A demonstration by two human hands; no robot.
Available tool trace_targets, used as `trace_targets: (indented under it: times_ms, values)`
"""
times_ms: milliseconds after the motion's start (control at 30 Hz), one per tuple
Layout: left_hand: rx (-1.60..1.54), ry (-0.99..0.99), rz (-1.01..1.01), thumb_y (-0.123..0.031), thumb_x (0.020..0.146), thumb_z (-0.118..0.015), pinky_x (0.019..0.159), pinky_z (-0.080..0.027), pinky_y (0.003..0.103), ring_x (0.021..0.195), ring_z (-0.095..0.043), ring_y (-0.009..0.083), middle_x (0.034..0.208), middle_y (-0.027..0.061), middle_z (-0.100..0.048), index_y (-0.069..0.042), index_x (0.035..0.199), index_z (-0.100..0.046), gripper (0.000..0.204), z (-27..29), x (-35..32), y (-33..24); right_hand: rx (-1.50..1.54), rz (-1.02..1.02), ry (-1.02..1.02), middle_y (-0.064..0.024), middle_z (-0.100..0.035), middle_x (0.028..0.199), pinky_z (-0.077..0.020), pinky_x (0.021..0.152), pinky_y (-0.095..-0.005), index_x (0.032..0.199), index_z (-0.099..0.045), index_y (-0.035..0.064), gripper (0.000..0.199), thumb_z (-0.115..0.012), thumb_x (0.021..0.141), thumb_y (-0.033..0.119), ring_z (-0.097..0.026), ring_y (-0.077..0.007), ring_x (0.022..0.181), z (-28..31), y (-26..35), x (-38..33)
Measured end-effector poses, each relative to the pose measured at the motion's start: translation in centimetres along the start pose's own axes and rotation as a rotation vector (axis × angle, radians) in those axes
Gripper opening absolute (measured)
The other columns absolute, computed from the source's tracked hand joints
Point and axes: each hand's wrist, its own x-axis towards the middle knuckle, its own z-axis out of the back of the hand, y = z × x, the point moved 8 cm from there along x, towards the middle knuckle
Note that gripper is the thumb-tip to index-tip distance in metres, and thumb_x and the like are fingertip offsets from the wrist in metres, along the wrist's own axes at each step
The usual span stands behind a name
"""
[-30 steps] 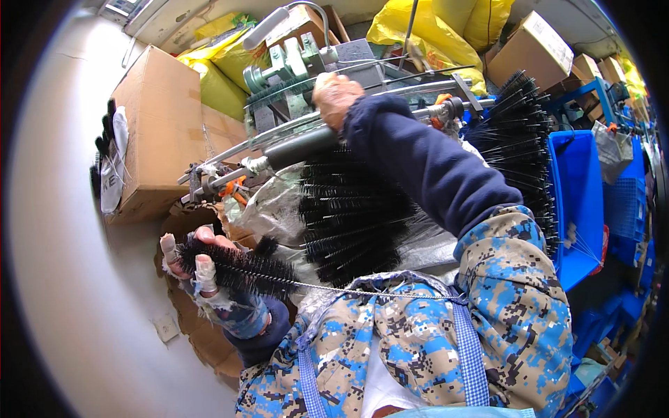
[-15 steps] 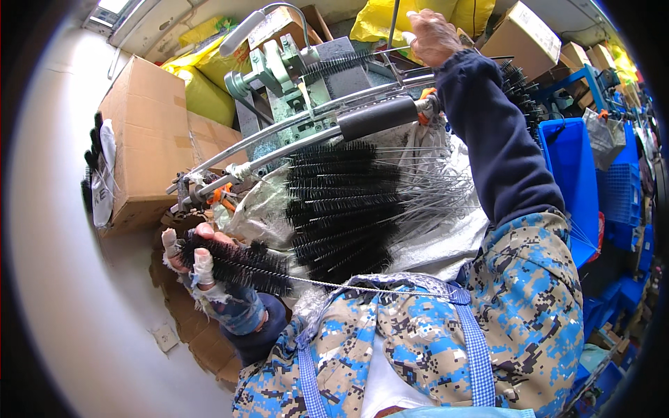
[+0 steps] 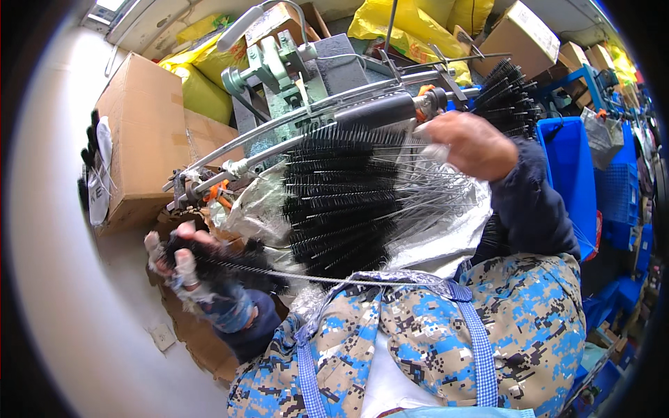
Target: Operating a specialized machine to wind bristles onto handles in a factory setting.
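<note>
My left hand (image 3: 182, 261), fingertips wrapped in white tape, is closed around the bristles of black twisted-wire brushes (image 3: 261, 279); motion smears it. A long pale wire stem runs from there to the right across my waist. My right hand (image 3: 477, 148), slightly blurred, pinches the wire end of another black brush (image 3: 348, 136). That brush lies over the top of a fanned pile of brushes (image 3: 341, 209), whose bristles point left and bare wire stems point right. Under the pile is a white woven sheet (image 3: 446, 233).
A green machine (image 3: 279, 70) with a handle stands beyond the pile, behind curved metal rails and a black roller (image 3: 376, 110). Cardboard boxes (image 3: 143, 132) are at left. More black brushes (image 3: 505, 101) and a blue bin (image 3: 568, 188) stand at right. Yellow bags (image 3: 418, 31) lie behind.
My right hand has come down from the machine to the pile, bringing its brush along. My left hand has shifted slightly left, still gripping its brushes.
</note>
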Motion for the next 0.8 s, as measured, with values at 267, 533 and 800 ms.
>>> trace_targets:
  times_ms: [267, 533, 800]
  values:
    - [-0.265, 0.395, -0.019, -0.010, 0.070, -0.072, 0.066, -0.049, 0.032, 0.073, -0.057, 0.0194, 0.089, 0.0207, -0.056, -0.009, 0.126, -0.029, 0.070, -10.6, -2.8, -2.3, 1.089, 0.217, 0.336, -0.0178, -0.057, 0.078, -0.0446, 0.064, -0.0320, 0.099, -0.049, -0.0044, 0.038, -0.063, 0.078, 0.024, -0.056, -0.0189, 0.074, -5.0, 13.9, 7.3]
    - [0.448, 0.656, -0.073, -0.016, 0.068, -0.073, 0.069, -0.047, 0.026, 0.083, -0.056, 0.0170, 0.106, 0.0137, -0.054, -0.003, 0.116, -0.044, 0.058, -7.3, -2.4, 1.3, -0.007, 0.103, 0.124, -0.0166, -0.056, 0.082, -0.0473, 0.065, -0.0383, 0.094, -0.052, -0.0018, 0.022, -0.058, 0.075, 0.008, -0.058, -0.0334, 0.076, -3.9, 7.4, 8.2]
    - [1.604, 1.076, 0.146, -0.043, 0.048, -0.076, 0.086, -0.039, 0.042, 0.104, -0.046, 0.0363, 0.117, 0.0176, -0.047, -0.004, 0.121, -0.043, 0.089, 3.3, -3.9, 11.8, -0.662, -0.231, -0.034, -0.0171, -0.057, 0.088, -0.0464, 0.070, -0.0400, 0.087, -0.059, 0.0043, 0.015, -0.051, 0.076, 0.008, -0.059, -0.0302, 0.085, -3.4, -5.2, 14.3]
